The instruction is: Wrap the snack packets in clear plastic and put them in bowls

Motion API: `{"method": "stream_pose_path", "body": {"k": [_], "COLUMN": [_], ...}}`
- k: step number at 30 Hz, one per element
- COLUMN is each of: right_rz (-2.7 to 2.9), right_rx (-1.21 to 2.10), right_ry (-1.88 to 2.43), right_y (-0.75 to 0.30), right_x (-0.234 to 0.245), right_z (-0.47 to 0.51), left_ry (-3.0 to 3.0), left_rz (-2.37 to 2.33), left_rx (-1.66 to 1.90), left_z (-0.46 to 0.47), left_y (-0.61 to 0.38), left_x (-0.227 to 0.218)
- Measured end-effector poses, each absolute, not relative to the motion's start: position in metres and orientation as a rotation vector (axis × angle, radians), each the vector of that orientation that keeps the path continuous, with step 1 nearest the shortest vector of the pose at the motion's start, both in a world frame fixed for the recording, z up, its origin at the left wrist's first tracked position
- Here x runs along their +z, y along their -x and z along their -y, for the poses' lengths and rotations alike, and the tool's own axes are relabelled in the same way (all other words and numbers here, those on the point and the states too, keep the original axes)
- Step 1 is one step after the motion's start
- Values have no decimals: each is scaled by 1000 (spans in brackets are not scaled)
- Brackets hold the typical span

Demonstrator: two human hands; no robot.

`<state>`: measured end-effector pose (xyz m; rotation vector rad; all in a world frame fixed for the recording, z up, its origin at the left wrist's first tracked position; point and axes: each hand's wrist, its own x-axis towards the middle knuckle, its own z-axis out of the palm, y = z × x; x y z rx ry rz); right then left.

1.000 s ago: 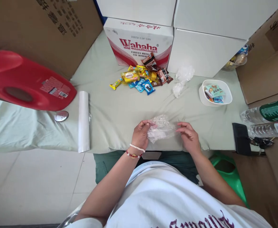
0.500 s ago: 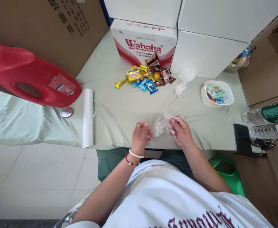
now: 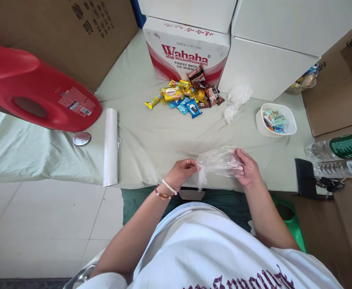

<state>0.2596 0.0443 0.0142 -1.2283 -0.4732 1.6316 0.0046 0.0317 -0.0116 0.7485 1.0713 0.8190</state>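
A clear plastic bag [image 3: 216, 161] is stretched between my two hands above the front of the table. My left hand [image 3: 184, 171] pinches its left end, where a crumpled tail hangs down. At the other end, my right hand [image 3: 248, 168] grips the bag with the fingers partly behind the film. Beyond the hands lies a pile of wrapped snacks [image 3: 172, 94] in yellow, blue and brown. To their right sit crumpled clear plastic bags [image 3: 236, 100]. A white plastic tub [image 3: 261, 124] with small packets in it stands farther right.
On the left are a roll of plastic bags [image 3: 111, 148], a round metal lid-like disc [image 3: 81, 139] and a large red jug [image 3: 43, 92]. A Wahaba-style printed carton [image 3: 188, 48] and white boxes [image 3: 254, 64] border the back. Bottles [image 3: 341, 144] and a black phone-like object [image 3: 305, 176] lie right.
My left hand has taken hold of the bag's left end. My right hand has moved right, and the bunched bag is now drawn out lengthwise between both hands.
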Motion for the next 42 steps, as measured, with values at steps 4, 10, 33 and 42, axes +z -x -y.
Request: {"method": "stream_pose_path", "body": {"k": [4, 10, 33, 42], "right_rz": [579, 600, 937, 1050], "right_rx": [1591, 1577, 1338, 1191], "right_ry": [1371, 1336, 1363, 1603], "right_y": [-264, -247, -179, -224], "right_x": [15, 19, -6, -19], "right_z": [-44, -50, -36, -66], "left_ry": [-806, -1141, -1202, -1051], "left_rz": [-1190, -1762, -1815, -1733], "left_rx": [815, 1315, 1265, 1047], "left_z": [-24, -9, -44, -74], "left_y": [27, 25, -46, 56], "left_x": [-15, 7, -18, -32]}}
